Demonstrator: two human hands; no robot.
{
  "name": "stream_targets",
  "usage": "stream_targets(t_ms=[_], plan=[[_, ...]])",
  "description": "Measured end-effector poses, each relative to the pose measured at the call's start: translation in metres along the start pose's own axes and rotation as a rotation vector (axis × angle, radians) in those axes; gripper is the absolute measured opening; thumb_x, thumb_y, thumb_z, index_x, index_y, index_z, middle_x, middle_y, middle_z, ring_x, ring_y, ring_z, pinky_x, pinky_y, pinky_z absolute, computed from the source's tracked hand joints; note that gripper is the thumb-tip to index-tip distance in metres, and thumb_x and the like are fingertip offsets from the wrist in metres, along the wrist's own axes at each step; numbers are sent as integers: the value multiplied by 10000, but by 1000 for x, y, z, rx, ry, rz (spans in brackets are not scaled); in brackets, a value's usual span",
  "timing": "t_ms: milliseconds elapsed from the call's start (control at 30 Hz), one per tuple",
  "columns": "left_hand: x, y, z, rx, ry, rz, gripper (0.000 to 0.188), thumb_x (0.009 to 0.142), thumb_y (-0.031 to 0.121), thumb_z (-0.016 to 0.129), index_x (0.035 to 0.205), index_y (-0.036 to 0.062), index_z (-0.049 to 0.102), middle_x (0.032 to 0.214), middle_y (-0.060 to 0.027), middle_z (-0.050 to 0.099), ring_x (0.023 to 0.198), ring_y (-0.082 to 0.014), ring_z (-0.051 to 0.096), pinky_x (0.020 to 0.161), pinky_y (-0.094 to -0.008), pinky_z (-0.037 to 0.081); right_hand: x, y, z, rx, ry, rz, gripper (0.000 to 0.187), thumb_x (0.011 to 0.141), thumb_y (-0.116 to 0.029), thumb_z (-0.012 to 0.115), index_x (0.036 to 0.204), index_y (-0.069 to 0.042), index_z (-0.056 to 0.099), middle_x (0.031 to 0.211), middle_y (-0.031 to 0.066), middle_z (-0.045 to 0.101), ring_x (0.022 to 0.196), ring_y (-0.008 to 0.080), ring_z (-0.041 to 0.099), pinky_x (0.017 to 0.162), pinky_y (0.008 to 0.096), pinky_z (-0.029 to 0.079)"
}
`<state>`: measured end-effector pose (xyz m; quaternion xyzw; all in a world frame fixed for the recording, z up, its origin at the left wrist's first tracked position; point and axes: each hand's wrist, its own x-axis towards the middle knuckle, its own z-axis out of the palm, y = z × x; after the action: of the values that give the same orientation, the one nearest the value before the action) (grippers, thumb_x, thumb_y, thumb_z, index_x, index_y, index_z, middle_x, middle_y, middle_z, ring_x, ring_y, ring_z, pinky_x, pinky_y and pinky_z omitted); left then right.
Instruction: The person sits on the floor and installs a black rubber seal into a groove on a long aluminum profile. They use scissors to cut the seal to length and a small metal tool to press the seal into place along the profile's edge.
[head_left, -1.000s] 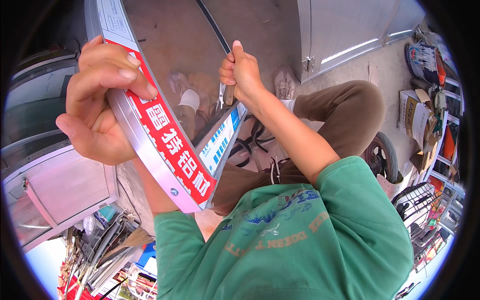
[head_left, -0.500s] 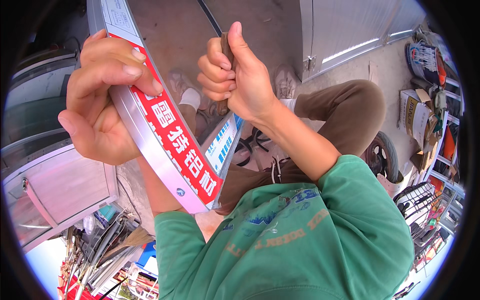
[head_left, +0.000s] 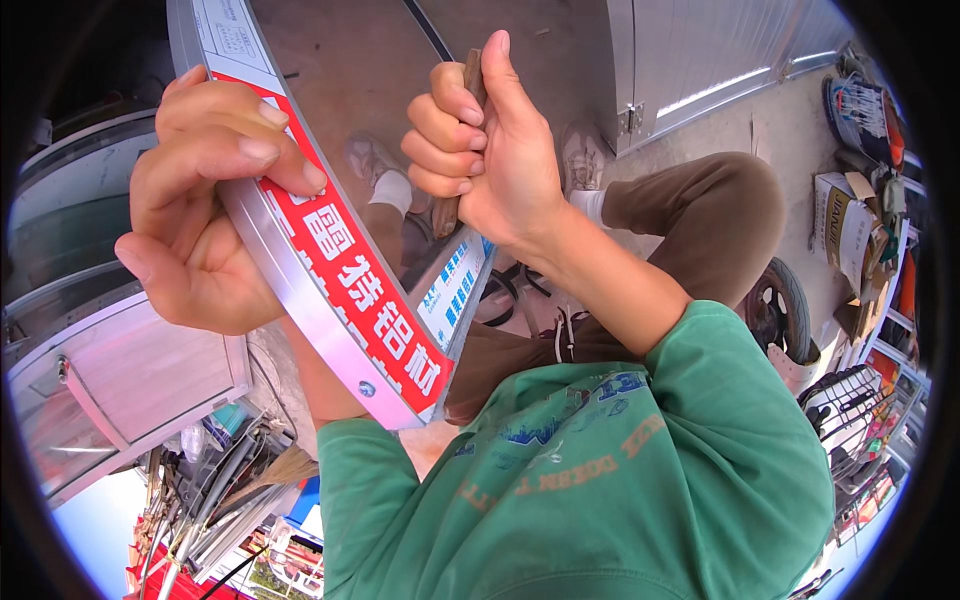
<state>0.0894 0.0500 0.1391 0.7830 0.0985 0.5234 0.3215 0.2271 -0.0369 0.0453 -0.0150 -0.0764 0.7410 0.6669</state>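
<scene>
My left hand (head_left: 205, 190) is closed round a long aluminium profile (head_left: 292, 275), its fingers pressing on the red-and-white film along the face. This profile slants from the upper left down to a corner near my chest, with a screw (head_left: 367, 389) in its outer side. A second profile (head_left: 458, 295) with blue-and-white film runs away from that corner. My right hand (head_left: 480, 150) is in a fist round a narrow brown wooden stick (head_left: 474, 70), thumb pointing up. The stick shows above and below the fist; whether it touches the frame, I cannot tell.
My bent leg (head_left: 700, 215) in brown trousers is to the right of the frame. Beyond it are a metal door (head_left: 720, 80), an opened cardboard box (head_left: 840, 225) and a small wheel (head_left: 785, 310). At lower left lie a straw broom (head_left: 275, 475) and scrap strips.
My right hand with the wooden stick has moved slightly up and to the right. My left hand keeps its hold on the profile. The whole view has shifted a little.
</scene>
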Motion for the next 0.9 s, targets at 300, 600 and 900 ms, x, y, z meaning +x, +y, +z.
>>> stream_targets(t_ms=[300, 600, 900], plan=[[-3, 2, -8, 35, 11, -33, 628, 1067, 476, 183, 821, 90, 613, 530, -56, 582, 615, -171, 560, 1088, -485, 327, -1, 6, 63, 243, 34, -199, 649, 1064, -685, 246, 789, -120, 409, 623, -26, 325, 505, 85, 255, 468, 266, 249], [-3, -2, -3, 11, 32, 14, 598, 1066, 478, 226, 805, 91, 600, 549, -40, 606, 629, -152, 607, 1088, -459, 336, -4, -20, -51, -120, 378, -377, 336, 1092, -348, 400, 1011, -46, 523, 898, 79, 519, 811, 200, 517, 810, 350, 471], [-6, -3, -6, 43, 47, -6, 588, 1061, 483, 231, 824, 95, 603, 562, -42, 614, 652, -159, 612, 1104, -470, 333, -37, 4, -101, -974, 694, -147, 370, 1095, -374, 516, 1010, -56, 685, 876, 33, 629, 701, 55, 532, 614, 240, 424]])
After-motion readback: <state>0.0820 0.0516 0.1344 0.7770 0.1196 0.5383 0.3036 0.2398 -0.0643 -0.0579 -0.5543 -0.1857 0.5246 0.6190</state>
